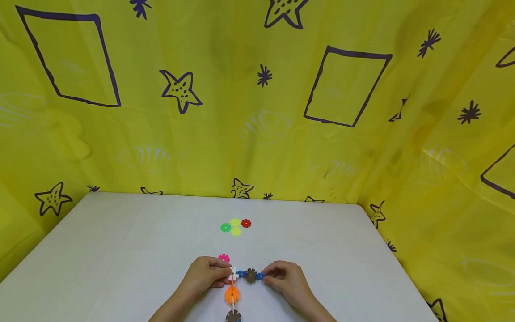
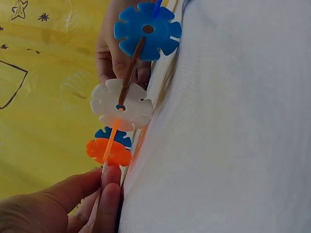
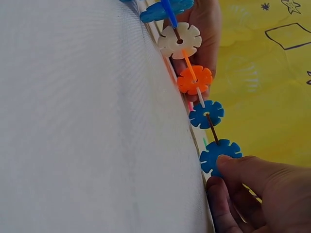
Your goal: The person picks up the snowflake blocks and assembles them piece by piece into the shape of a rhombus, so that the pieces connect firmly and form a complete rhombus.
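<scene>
A chain of notched plastic flower discs runs between both hands. My left hand (image 1: 206, 275) pinches the white disc (image 1: 234, 274) at the chain's corner between thumb and fingers. From there a blue disc (image 1: 241, 273), a brown disc (image 1: 251, 276) and the end blue disc (image 3: 221, 156) lead to the right. My right hand (image 1: 286, 279) pinches that end blue disc, thumb flat on its face. Toward me the chain goes on with an orange disc (image 1: 232, 294) and another brown disc (image 1: 233, 316), cut off by the frame's lower edge.
Beyond my left fingertips a pink disc (image 1: 224, 258) lies on the white table (image 1: 141, 246). Farther back sit a green disc (image 1: 225, 227), two yellow discs (image 1: 235, 222) and a red disc (image 1: 246, 223) in a group. Yellow patterned cloth (image 1: 225, 147) hangs behind the table and along its sides.
</scene>
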{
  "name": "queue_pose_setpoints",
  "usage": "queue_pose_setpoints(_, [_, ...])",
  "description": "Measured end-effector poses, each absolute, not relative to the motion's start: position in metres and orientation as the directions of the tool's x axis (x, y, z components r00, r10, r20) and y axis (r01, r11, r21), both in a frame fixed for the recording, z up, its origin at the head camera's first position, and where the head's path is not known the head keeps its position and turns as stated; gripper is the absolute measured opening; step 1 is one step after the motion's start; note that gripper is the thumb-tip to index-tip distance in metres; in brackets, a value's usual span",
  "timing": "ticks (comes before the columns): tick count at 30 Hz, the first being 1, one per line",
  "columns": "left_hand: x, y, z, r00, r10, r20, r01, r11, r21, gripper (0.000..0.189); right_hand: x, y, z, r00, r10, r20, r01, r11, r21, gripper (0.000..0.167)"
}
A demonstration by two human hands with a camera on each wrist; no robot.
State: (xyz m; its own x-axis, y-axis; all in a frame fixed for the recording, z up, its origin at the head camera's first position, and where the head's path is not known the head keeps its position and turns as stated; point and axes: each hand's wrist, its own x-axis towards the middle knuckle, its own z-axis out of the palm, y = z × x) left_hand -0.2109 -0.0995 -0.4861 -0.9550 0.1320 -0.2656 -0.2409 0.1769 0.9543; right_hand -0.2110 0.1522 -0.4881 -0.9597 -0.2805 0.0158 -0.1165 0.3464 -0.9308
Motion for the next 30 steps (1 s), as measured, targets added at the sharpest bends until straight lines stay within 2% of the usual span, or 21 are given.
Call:
queue_pose_setpoints(10, [-0.2100, -0.0984, -0.4887, -0.961, 0.140, -0.239, -0.218, 0.151, 0.964, 0.024, -0.2102, 0.1512, -0.4915, -0.963, -0.262, 0.064, -0.169, 0.400, -0.901, 0.009])
queue_pose_setpoints(16, [-0.2093, -0.0981, -0.4865, -0.954, 0.146, -0.263, -0.241, 0.155, 0.958, 0.023, -0.2100, 0.1505, -0.4930, -0.964, -0.252, 0.082, -0.189, 0.436, -0.880, 0.009])
queue_pose_setpoints(30, [-0.2104, -0.0980, -0.4870, -0.954, 0.150, -0.261, -0.234, 0.174, 0.957, 0.019, -0.2087, 0.1483, -0.4901, -0.943, -0.308, 0.128, -0.258, 0.430, -0.865, 0.008])
